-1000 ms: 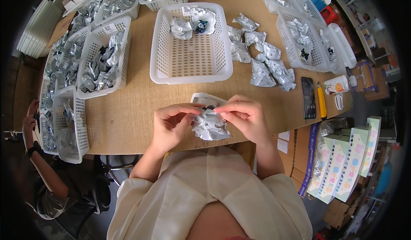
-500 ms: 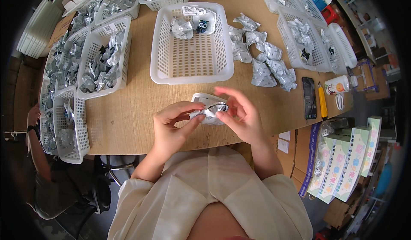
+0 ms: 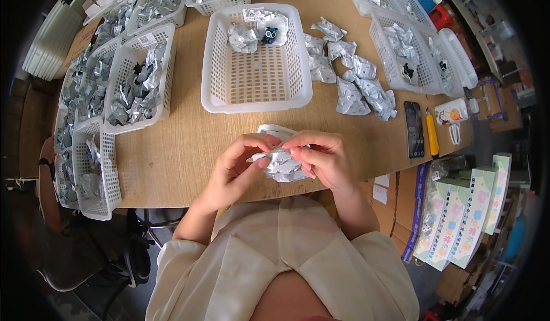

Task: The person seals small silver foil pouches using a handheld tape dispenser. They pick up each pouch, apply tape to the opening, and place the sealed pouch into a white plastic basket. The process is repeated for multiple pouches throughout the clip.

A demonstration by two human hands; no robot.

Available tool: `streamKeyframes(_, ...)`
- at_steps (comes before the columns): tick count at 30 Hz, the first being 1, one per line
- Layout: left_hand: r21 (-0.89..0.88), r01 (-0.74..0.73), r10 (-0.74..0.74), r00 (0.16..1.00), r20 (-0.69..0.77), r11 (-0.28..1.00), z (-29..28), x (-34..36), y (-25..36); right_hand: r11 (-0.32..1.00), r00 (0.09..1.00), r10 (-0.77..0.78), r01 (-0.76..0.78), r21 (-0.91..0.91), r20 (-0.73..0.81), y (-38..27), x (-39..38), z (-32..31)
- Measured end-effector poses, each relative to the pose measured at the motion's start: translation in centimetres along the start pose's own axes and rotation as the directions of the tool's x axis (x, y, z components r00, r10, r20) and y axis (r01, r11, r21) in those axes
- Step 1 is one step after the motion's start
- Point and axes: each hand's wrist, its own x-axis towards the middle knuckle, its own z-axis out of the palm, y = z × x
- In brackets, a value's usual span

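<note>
Between my hands is a small silver foil packet (image 3: 286, 171), held over the near part of the table. My left hand (image 3: 236, 163) pinches its left upper edge between thumb and fingers. With the fingertips of my right hand (image 3: 322, 158) I grip the packet's top edge. Behind my fingers shows the pale rim of a white object (image 3: 275, 130), mostly hidden. Beyond my hands stands a white perforated basket (image 3: 258, 104). At its far end lie a crumpled foil packet (image 3: 243, 38) and a small dark figure with round white-ringed eyes (image 3: 269, 34) on opened foil.
Several loose foil packets (image 3: 350, 97) lie right of the basket. Packet-filled baskets line the left (image 3: 167, 75) and right (image 3: 375, 34). A phone (image 3: 413, 129), yellow utility knife (image 3: 431, 133) and white cup (image 3: 451, 113) sit at right. Another person's arm (image 3: 48, 183) is at far left.
My right hand has come down and inward, its raised fingers now closed on the packet's top edge. More of the packet's printed face shows. The other person's arm at left has shifted.
</note>
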Motion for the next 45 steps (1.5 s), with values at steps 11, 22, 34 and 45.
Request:
streamKeyframes(11, -0.019, -0.083, 0.085, 0.969, 0.233, 0.996, -2.2, -0.5, -1.4, 0.986, 0.986, 0.060, -0.083, 0.144, 0.155, -0.1, -0.5, -0.6)
streamKeyframes(22, 0.491, -0.301, 0.189, 0.945, 0.265, 0.818, -1.7, -0.5, -0.1, 0.999, 0.997, -0.029, 0.027, -0.032, -0.065, 0.8, -0.6, 0.1)
streamKeyframes(34, 0.393, -0.054, -0.011, 0.987, 0.161, 0.918, -2.4, -1.6, -0.2, 0.869, 0.895, -0.363, 0.225, -0.441, -0.260, 0.8, -2.6, -1.7)
streamKeyframes(45, 0.420, 0.112, -0.181, 0.975, 0.128, 0.901, -3.4, -1.9, -0.5, 0.487, 0.942, -0.302, 0.024, -0.873, -0.143, 0.4, -1.3, -1.2)
